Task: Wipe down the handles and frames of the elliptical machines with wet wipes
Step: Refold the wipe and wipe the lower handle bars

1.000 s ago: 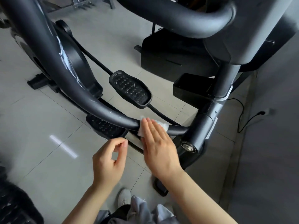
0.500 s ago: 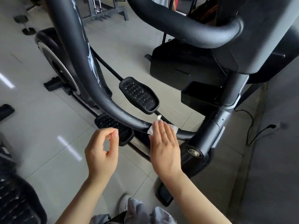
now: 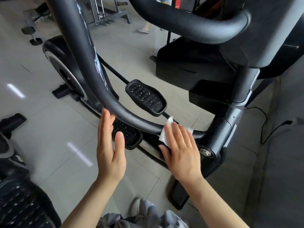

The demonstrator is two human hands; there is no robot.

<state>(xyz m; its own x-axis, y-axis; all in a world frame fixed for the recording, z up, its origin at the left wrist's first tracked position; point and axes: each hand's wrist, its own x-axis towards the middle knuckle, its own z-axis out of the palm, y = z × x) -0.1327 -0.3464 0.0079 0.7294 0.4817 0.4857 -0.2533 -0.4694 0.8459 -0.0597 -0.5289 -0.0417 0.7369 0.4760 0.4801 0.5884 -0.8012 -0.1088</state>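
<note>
A thick black curved handle bar (image 3: pixel 92 76) of the elliptical sweeps from the top left down to a grey joint post (image 3: pixel 220 134) at the right. My right hand (image 3: pixel 181 150) lies flat with straight fingers on a white wet wipe (image 3: pixel 166 135), pressing it onto the bar's lower end next to the joint. My left hand (image 3: pixel 110 150) is open, fingers straight, with its fingertips at the underside of the bar's bend. A second black handle (image 3: pixel 189 22) crosses the top.
Two studded black pedals (image 3: pixel 145 97) (image 3: pixel 126 134) sit below the bar, and the flywheel housing (image 3: pixel 64 69) stands at the left. A power cable (image 3: pixel 266 129) runs over the tiled floor at the right. Another machine's pedal (image 3: pixel 21 206) fills the lower left corner. A person's foot (image 3: pixel 144 30) shows far back.
My left hand has opened from a loose curl and risen to the bar's bend. My right hand stays pressed on the wipe by the joint. The view has tilted upward.
</note>
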